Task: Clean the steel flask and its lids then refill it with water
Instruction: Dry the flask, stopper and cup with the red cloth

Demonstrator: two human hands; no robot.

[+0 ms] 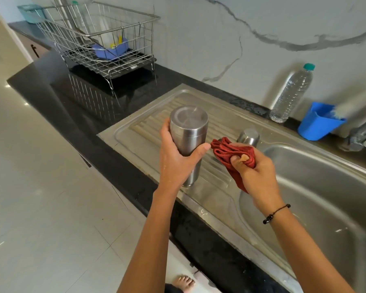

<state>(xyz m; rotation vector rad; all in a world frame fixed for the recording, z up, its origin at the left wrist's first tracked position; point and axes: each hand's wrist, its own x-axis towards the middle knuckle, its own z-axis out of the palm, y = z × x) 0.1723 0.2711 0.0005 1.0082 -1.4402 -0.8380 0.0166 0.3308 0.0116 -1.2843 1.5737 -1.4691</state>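
Over the draining board (148,127), left of the basin (325,187), the left hand (175,159) grasps the flask (188,134) round its middle, fingers behind and thumb across the front. The flask stands nearly upright, its flat end facing the camera; whether its lower end touches the board I cannot tell. Just right of the thumb, close to the flask's side but apart from it, the right hand (254,172) clutches a bunched red cloth (230,153), one tail hanging down. Behind the cloth a steel lid (248,137) sits on the board. Farther right, a plastic bottle (292,94) holding water stands by the wall.

This looks like the wiping step. Next, I judge, the cloth must meet the flask's wall while the left hand turns it. The lid looks yet to be fitted.
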